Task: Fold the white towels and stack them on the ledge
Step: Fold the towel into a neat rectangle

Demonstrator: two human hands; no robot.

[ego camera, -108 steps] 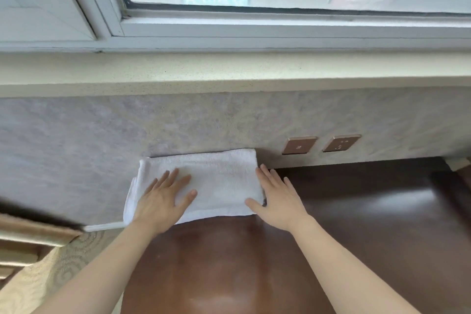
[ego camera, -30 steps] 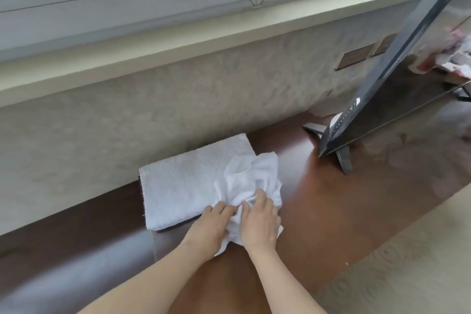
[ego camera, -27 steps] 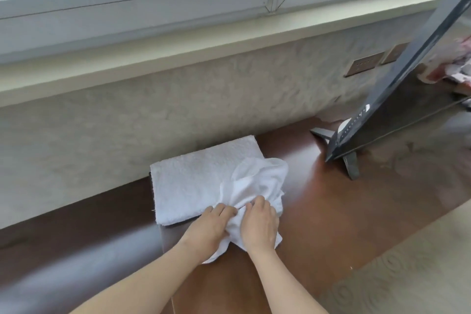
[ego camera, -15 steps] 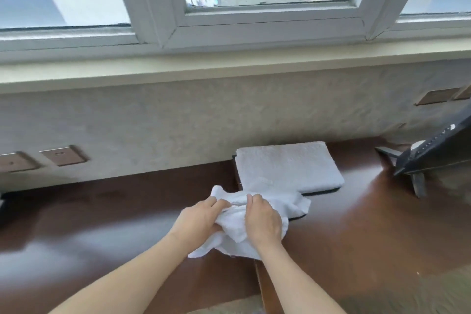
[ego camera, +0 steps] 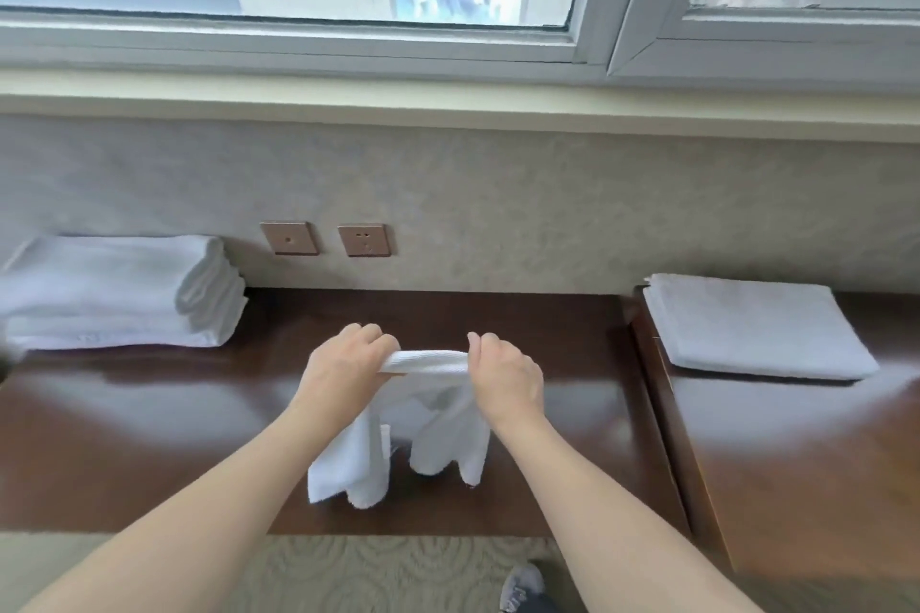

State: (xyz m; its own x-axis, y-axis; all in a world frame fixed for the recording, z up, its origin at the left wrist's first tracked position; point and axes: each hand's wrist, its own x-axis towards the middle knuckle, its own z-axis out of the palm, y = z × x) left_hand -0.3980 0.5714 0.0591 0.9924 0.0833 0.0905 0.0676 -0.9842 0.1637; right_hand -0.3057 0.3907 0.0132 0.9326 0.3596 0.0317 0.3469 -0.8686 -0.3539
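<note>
Both hands, the left hand [ego camera: 348,363] and the right hand [ego camera: 505,376], pinch one loose white towel [ego camera: 428,428] above the bench [ego camera: 149,438] (not folded yet), while a folded stack [ego camera: 114,289] and one folded towel [ego camera: 751,326] already lie there

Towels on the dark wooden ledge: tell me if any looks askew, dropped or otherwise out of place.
Nothing stands out. The stack of folded towels at the left and the single folded towel at the right lie flat on the ledge. The unfolded towel hangs bunched between the left hand and right hand, mid-fold.
</note>
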